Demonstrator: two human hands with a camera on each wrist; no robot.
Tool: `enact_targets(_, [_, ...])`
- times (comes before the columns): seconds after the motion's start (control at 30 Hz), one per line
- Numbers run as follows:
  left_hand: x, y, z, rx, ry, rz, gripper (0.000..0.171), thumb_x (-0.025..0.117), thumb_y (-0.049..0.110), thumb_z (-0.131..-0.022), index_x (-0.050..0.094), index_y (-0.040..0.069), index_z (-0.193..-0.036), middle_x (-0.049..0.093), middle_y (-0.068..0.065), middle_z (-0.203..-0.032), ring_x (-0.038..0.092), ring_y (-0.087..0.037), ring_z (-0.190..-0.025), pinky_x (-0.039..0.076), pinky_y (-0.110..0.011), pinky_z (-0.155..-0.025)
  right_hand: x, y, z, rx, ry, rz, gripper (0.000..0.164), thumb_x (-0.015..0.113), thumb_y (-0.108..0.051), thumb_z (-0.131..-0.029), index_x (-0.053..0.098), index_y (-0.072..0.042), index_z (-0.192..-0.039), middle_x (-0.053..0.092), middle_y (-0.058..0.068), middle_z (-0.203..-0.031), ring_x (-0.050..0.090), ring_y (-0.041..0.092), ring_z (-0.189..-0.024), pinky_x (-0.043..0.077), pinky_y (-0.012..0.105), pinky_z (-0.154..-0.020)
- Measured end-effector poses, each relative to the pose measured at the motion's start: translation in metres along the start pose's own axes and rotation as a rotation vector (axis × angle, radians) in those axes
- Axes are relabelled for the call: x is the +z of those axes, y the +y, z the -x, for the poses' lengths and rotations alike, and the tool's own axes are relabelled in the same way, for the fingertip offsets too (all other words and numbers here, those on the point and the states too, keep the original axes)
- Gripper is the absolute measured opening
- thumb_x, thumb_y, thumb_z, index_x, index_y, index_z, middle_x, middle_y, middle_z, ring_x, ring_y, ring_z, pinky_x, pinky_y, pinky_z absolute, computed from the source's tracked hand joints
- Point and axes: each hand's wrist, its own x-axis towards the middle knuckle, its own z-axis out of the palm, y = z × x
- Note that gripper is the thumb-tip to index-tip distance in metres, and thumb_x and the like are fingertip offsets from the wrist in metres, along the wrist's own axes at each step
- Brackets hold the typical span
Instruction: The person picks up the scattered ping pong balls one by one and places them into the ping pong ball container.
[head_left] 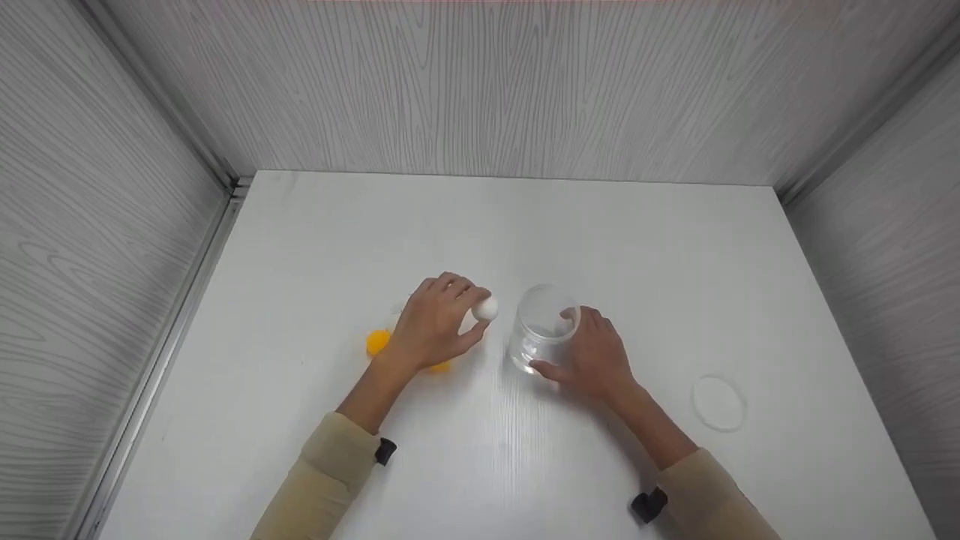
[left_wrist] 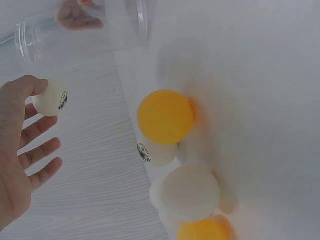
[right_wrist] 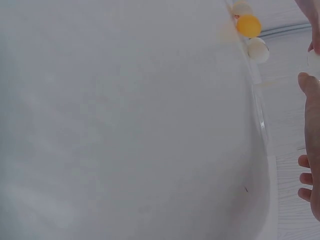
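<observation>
In the head view my left hand (head_left: 429, 326) pinches a white ping-pong ball (head_left: 486, 308) between thumb and fingertips, just left of a clear round jar (head_left: 529, 346). Dark print shows on the held ball (left_wrist: 49, 100) in the left wrist view, and the other fingers are spread. My right hand (head_left: 600, 358) grips the jar from the right, thumb at the near side and fingers at the far side. The jar stands upright with its open mouth up. Orange ping-pong balls (head_left: 377, 343) and white ones lie under the left hand, which partly covers them.
A clear round lid or ring (head_left: 718, 403) lies on the white table (head_left: 510, 225) to the right of the right forearm. Grey wood-patterned panels (head_left: 480, 90) enclose the table at the back and both sides. In the left wrist view several loose balls (left_wrist: 190, 193) sit close together.
</observation>
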Motion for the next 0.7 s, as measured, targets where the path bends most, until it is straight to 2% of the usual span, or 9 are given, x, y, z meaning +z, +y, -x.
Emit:
enact_targets(0.17, [-0.008,0.001,-0.004,0.014,0.036,0.013,0.032,0.078,0.031,-0.093,0.072,0.015,-0.12,0.077,-0.004,-0.112,0.069,-0.025,-0.11,0.06,-0.041,-0.099,0.001,0.0,0.0,-0.001,0.002,0.011,0.094,0.079,-0.07,-0.074,0.057,0.002,-0.13,0.068,0.018,-0.119,0.065,0.035,-0.106,0.058,0.05,-0.093])
enact_targets(0.47, [-0.017,0.002,-0.01,0.02,0.046,0.006,0.032,0.077,0.034,-0.094,0.073,0.015,-0.119,0.077,-0.003,-0.112,0.069,-0.024,-0.11,0.06,-0.04,-0.098,0.001,0.001,0.001,-0.012,-0.006,0.008,0.095,0.079,-0.07,-0.075,0.056,0.002,-0.132,0.068,0.02,-0.121,0.066,0.036,-0.108,0.059,0.052,-0.094])
enact_targets(0.7, [-0.028,0.002,-0.017,0.076,0.104,-0.01,0.031,0.079,0.032,-0.092,0.073,0.014,-0.116,0.076,-0.004,-0.109,0.069,-0.024,-0.107,0.061,-0.04,-0.094,0.002,0.002,0.002,-0.016,0.01,0.004,0.092,0.079,-0.069,-0.075,0.057,0.002,-0.131,0.068,0.019,-0.12,0.065,0.035,-0.106,0.058,0.05,-0.092])
